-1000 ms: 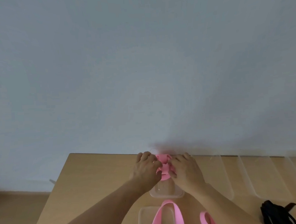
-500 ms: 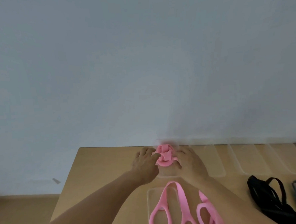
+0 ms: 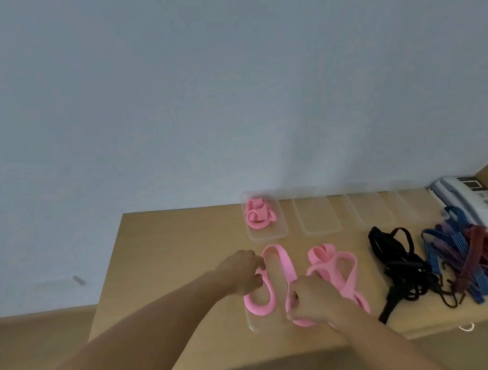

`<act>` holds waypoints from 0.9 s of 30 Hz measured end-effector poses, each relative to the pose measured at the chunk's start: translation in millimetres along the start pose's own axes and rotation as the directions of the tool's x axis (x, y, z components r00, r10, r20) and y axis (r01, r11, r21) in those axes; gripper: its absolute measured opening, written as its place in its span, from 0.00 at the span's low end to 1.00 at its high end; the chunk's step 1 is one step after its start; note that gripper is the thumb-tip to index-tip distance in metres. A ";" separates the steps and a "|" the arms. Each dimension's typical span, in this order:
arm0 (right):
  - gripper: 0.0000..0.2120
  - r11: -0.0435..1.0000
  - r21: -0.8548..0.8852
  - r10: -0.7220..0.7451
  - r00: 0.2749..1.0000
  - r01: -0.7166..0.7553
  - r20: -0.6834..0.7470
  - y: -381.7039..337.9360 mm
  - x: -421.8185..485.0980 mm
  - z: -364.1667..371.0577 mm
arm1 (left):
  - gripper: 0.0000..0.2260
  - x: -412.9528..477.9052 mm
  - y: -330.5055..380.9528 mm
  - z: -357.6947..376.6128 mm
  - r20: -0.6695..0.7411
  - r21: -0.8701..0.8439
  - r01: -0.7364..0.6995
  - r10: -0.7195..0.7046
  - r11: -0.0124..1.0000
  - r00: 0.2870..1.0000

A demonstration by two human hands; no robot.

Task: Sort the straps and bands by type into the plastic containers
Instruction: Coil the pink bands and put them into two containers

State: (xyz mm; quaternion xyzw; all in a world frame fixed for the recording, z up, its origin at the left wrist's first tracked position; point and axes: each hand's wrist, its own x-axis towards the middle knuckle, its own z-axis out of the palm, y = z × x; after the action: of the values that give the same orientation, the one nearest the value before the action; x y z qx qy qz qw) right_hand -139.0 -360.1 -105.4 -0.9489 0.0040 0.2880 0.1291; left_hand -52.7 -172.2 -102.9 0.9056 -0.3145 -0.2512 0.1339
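Gripping one long pink band (image 3: 289,267) with both hands: pinched at its left loop by the curled fingers of the left hand (image 3: 243,272), clutched lower down in the closed right hand (image 3: 311,300). Lies at lower centre of the frame, across a clear tray (image 3: 251,326) largely hidden beneath it. Just right of it, a second pink band (image 3: 321,254), partly covered by the right wrist. Fingertips blurred on both hands. Both forearms cut off at the bottom edge. Faint and hard to trace: empty clear containers (image 3: 318,217) along the far side of the table (image 3: 170,259). Half a second ago, pressing a rolled pink band (image 3: 257,215) into the leftmost container (image 3: 280,232). Now drawn back, well apart from it. More in view at right than before: black straps (image 3: 397,264), blue and purple cords (image 3: 461,255), a telephone (image 3: 470,201).
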 end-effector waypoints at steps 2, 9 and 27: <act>0.07 1.000 -0.028 -0.004 1.000 0.005 0.022 4.6 -3.0 8.5 | 0.19 -5.7 5.9 5.3 0.053 -0.009 0.000 0.000 1.000 0.999; 0.12 0.992 -0.112 -0.048 0.999 0.050 0.018 17.0 -11.1 26.9 | 0.19 -16.4 30.0 12.1 0.089 -0.040 0.070 -0.066 0.997 0.994; 0.12 0.845 0.276 -0.237 0.783 0.459 -0.576 0.1 -36.2 -140.7 | 0.09 -32.2 80.5 -91.2 -0.233 -0.664 -0.037 -0.159 0.747 0.959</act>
State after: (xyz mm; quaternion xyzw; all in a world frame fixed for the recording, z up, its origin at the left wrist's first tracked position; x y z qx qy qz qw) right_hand -92.5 -397.4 27.0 -0.9265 -0.0815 -0.0163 0.3670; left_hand -65.7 -205.7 17.7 0.8347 -0.1533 -0.2224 0.4799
